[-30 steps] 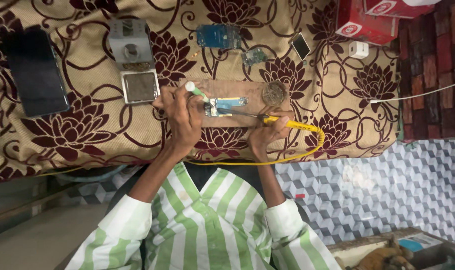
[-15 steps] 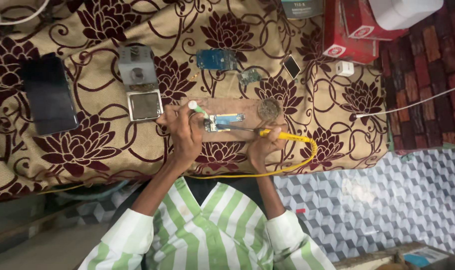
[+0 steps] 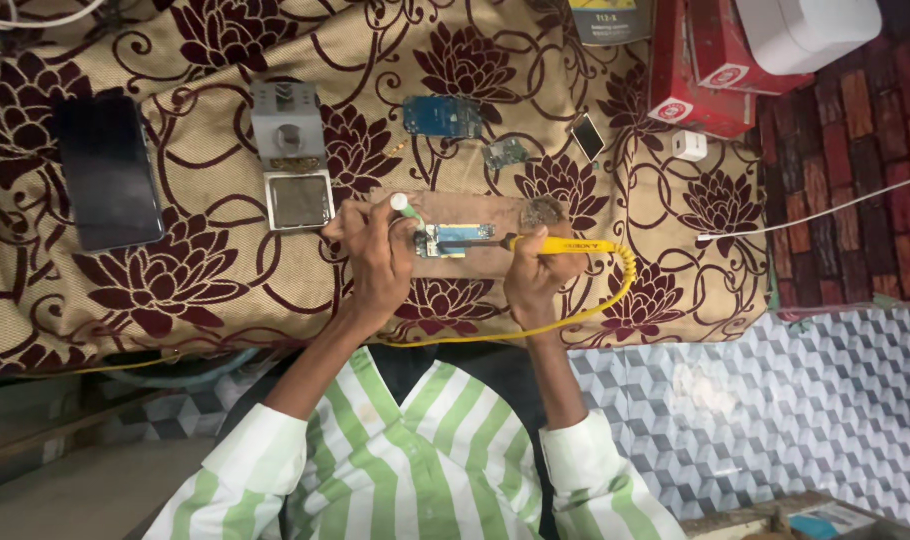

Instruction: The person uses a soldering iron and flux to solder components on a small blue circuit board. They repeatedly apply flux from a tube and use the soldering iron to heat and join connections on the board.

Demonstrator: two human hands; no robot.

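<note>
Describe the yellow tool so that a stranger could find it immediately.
Start from the floral cloth and find the wooden board near its front edge. The soldering iron lies across it in the right hand. It alone is yellow, with a looping yellow cord.

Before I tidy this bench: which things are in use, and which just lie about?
In use: yellow soldering iron in the right hand; small circuit board on the wooden block; white-tipped tool in the left hand.

Lying about: black phone, grey holder, blue board, red boxes, white adapter.
</note>
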